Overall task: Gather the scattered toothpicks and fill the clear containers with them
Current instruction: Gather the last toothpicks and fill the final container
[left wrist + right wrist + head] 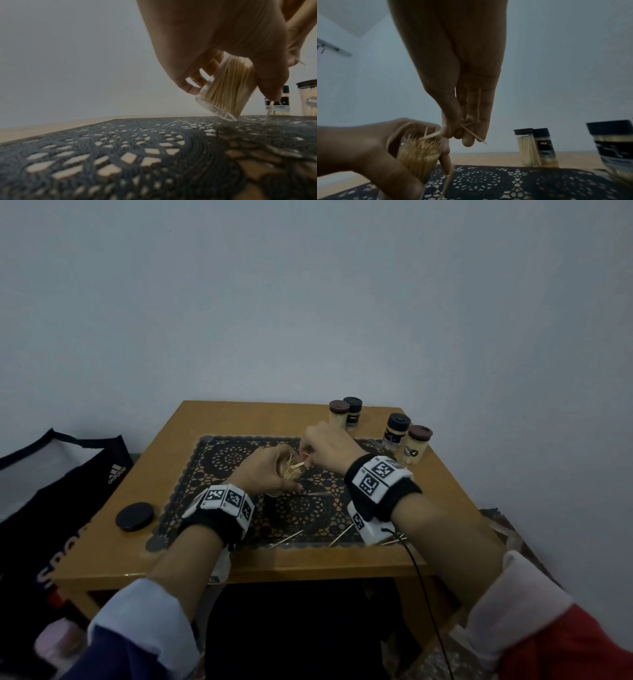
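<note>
Toothpicks [471,129] pinched in my right hand [327,448] above the tilted clear container [228,86], which my left hand [270,470] fingers grip.

The counter [102,546] is honey-orange wood. On it lies a dark grey lace-pattern mat [205,474] with round medallions and cut-out holes. The toothpicks [228,86] are pale straw-yellow inside a clear container [214,109]. The loose lid [134,516] is black; the jar caps are black [398,422] or reddish-brown [420,432]. The wristbands [380,484] carry black-and-white square codes.
</note>
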Demonstrator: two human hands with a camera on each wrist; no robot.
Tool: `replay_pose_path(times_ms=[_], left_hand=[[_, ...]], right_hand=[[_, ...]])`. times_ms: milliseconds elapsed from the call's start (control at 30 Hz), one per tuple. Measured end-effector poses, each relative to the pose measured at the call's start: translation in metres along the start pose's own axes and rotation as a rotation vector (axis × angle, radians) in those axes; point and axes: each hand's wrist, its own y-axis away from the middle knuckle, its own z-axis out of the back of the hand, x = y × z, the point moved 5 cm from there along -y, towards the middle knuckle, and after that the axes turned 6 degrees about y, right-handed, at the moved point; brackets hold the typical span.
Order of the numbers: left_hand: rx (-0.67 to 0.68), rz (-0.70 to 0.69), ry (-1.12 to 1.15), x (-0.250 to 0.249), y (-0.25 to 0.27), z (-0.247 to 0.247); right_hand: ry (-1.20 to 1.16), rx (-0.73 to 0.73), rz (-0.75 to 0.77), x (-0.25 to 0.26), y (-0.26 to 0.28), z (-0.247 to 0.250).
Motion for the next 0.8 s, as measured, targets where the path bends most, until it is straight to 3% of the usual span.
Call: replay_pose_path(times_ms=[200, 300, 567, 800], left_hand=[[0.049, 0.001, 0.063, -0.001, 0.000, -0.004], [0.025, -0.005, 0.108, -0.002, 0.000, -0.004], [0.021, 0.031, 0.129, -0.001, -0.002, -0.006], [0.055, 0.041, 0.192, -0.003, 0.000, -0.006]], right_hand=[[-0.249, -0.024, -0.095, -0.004, -0.012, 0.000], [-0.319, 0.019, -0.067, -0.002, -0.015, -0.006], [-0.239, 0.161, 0.008, 0.004, -0.016, -0.013], [-0.421, 0.002, -0.039, 0.000, -0.019, -0.005]])
